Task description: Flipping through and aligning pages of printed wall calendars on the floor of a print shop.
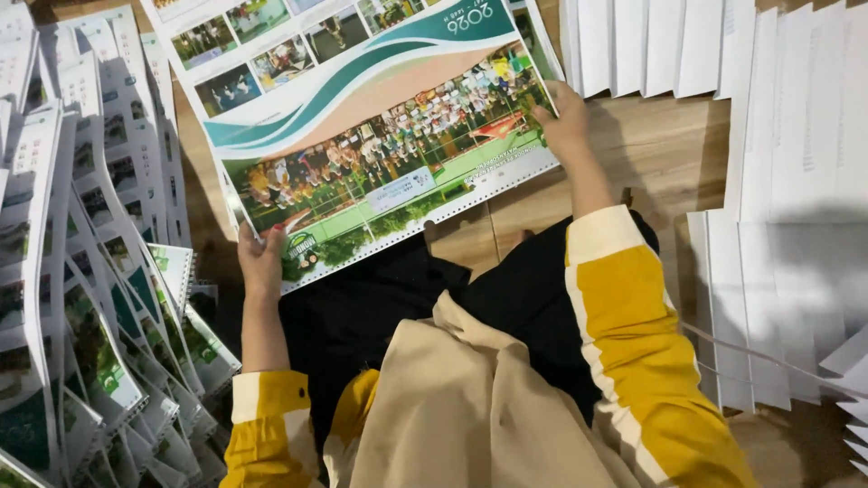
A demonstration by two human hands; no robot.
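Sheets [380, 136] are pinched between my two hands: a stack of printed calendar pages with a green swirl and a group photo, punched along the edge nearest me. My left hand [260, 260] grips the near left corner, fingers [276, 237] curled over the top face and closed on the paper. My right hand [565, 122] holds the right edge, thumb on top and the other fingers hidden underneath, so I cannot tell how far they reach in.

Between my hands the stack has nothing under it that I can see except my lap [389, 307]. I judge this the weak point: the middle could sag, and if my hold slackens the lower pages may slide out past my left fingers and lose their alignment, leaving the punched holes out of line.

Just beyond my left fingers, to the outside, lean fanned piles [90, 271] of similar pages. They stand loosely tilted, and a swing of the near corner could catch them and knock them over.

Outside my right fingers lie rows of white sheets [796, 181] on the wooden floor [660, 145], overlapping and easily nudged. A careless sweep of my yellow sleeve [633, 343] could shuffle them.
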